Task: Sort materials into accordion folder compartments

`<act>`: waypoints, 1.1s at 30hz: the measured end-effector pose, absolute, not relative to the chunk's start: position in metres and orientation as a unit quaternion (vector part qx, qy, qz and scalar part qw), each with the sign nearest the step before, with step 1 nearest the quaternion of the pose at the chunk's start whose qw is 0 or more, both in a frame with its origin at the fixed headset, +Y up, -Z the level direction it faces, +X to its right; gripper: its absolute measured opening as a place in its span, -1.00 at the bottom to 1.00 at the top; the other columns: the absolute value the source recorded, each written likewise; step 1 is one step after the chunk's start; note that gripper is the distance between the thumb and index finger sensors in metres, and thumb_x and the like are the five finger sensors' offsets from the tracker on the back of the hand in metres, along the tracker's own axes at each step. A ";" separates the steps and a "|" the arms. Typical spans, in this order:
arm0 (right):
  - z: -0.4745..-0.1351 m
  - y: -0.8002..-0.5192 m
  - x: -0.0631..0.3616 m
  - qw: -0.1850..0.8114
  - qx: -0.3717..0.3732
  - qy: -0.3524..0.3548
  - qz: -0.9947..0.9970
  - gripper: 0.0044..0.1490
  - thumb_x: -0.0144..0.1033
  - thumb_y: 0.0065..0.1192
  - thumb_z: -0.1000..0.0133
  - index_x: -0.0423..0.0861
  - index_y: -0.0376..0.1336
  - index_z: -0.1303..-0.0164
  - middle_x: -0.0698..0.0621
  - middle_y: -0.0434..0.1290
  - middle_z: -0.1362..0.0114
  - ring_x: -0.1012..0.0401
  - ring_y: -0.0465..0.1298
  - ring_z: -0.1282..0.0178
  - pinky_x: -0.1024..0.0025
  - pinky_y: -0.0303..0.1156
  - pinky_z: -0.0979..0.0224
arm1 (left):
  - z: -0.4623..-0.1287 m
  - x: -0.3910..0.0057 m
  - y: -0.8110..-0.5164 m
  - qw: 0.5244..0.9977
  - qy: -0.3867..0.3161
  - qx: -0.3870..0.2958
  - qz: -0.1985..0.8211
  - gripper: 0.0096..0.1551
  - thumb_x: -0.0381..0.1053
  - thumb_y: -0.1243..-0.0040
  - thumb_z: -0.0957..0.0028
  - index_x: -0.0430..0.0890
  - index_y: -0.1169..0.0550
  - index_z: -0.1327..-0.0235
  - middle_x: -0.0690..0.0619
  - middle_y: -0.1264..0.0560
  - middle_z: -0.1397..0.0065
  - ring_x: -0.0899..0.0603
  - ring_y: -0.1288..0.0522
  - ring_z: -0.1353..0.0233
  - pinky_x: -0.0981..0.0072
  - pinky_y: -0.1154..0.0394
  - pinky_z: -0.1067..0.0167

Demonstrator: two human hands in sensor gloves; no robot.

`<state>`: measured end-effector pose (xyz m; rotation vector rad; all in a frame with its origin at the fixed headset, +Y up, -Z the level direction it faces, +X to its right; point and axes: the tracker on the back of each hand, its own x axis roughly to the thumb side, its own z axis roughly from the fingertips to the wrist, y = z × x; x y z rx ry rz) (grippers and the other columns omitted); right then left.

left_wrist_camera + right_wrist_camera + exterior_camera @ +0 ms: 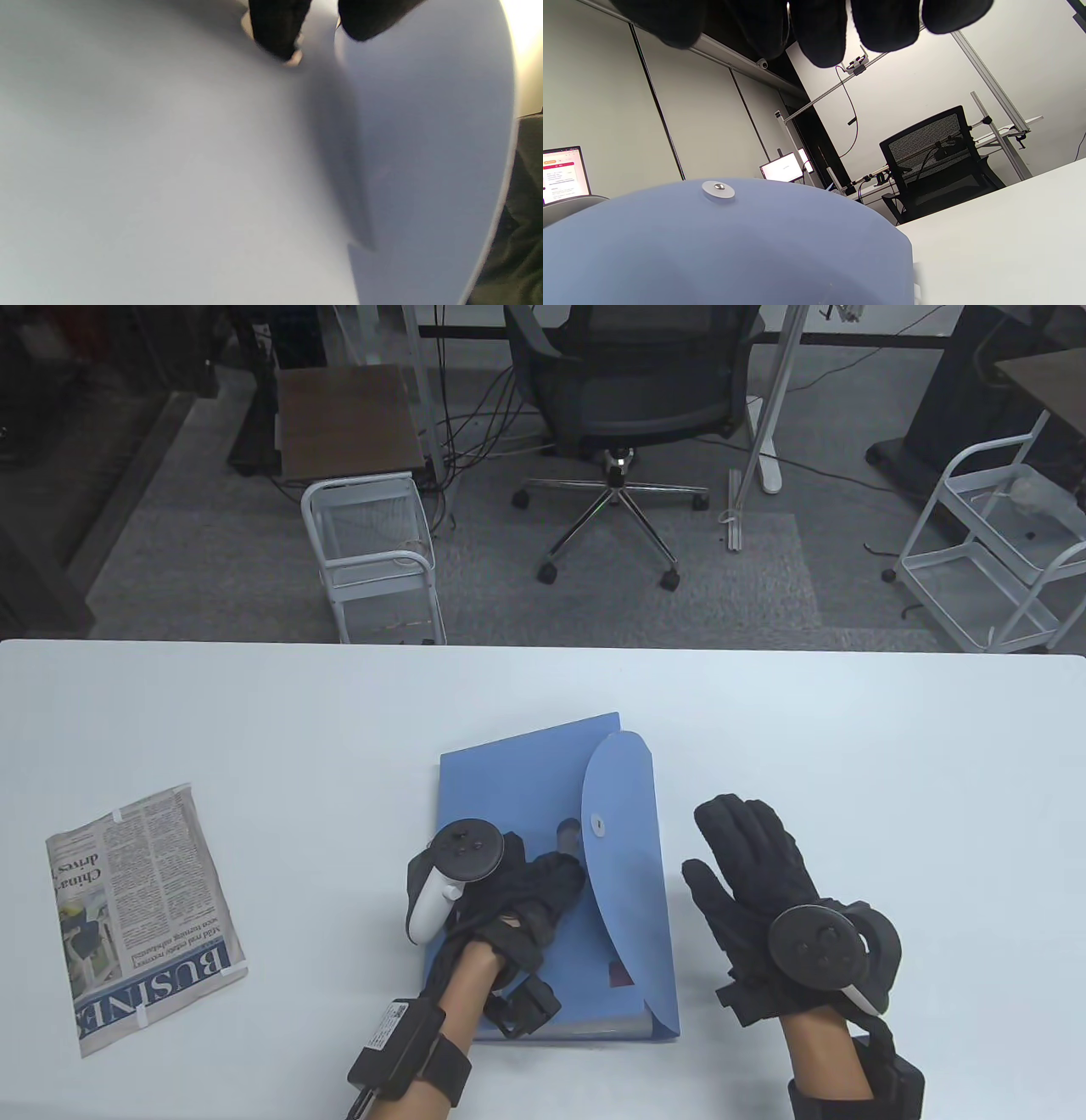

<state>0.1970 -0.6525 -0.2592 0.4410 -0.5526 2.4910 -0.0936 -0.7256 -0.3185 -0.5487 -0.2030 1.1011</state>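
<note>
A blue accordion folder [509,780] lies on the white table [254,712], its rounded flap [628,848] folded over with a white snap [598,824]. My left hand [543,891] rests on the folder and pinches the flap's free edge, which stands a little off the folder body [169,169]; my fingertips [275,29] show at the edge of the flap [424,127] in the left wrist view. My right hand [747,865] is open and flat, just right of the folder, holding nothing. A folded newspaper [136,916] lies at the table's left. The right wrist view shows the flap [734,254] and the snap [718,189].
Beyond the table's far edge stand an office chair [628,398], a white wire cart [373,551] at the left and another cart [993,543] at the right. Bare table surface lies right of the folder [891,746].
</note>
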 end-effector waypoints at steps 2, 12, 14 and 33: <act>-0.259 -0.653 0.197 0.273 0.163 -0.205 0.926 -0.22 0.17 0.01 -0.27 0.00 0.08 -0.63 -0.20 0.20 -0.70 -0.33 0.20 -0.63 -0.40 0.18 -0.53 | -0.316 -0.101 -0.721 0.823 -0.085 -0.230 0.513 -0.18 0.15 0.21 -0.42 -0.35 -0.08 -0.74 -0.48 0.63 -0.51 -0.58 0.66 -0.34 -0.43 0.44 -0.16; -0.261 -0.658 0.193 0.254 0.163 -0.187 0.935 -0.21 0.16 0.01 -0.27 -0.01 0.07 -0.64 -0.20 0.20 -0.71 -0.32 0.20 -0.63 -0.40 0.19 -0.52 | -0.310 -0.211 -0.691 0.933 -0.010 -0.132 0.334 -0.14 0.17 0.01 -0.38 -0.38 -0.19 -0.69 -0.48 0.36 -0.67 -0.62 0.42 -0.51 -0.48 0.23 -0.31; -0.261 -0.658 0.193 0.255 0.160 -0.185 0.936 -0.21 0.16 0.01 -0.27 -0.01 0.06 -0.64 -0.20 0.19 -0.71 -0.33 0.20 -0.63 -0.40 0.19 -0.53 | -0.307 -0.240 -0.690 0.964 0.028 -0.125 0.235 -0.12 0.19 -0.02 -0.37 -0.39 -0.20 -0.69 -0.47 0.27 -0.71 -0.63 0.33 -0.55 -0.48 0.14 -0.34; -0.265 -0.662 0.197 0.253 0.148 -0.165 0.942 -0.21 0.11 0.09 -0.28 -0.03 0.06 -0.64 -0.21 0.19 -0.71 -0.32 0.21 -0.62 -0.39 0.21 -0.52 | -0.287 -0.379 -0.747 0.918 0.336 -0.194 0.088 -0.03 0.20 -0.11 -0.33 -0.39 -0.09 -0.68 -0.53 0.03 -0.69 -0.56 -0.09 -0.59 -0.28 -0.26 -0.39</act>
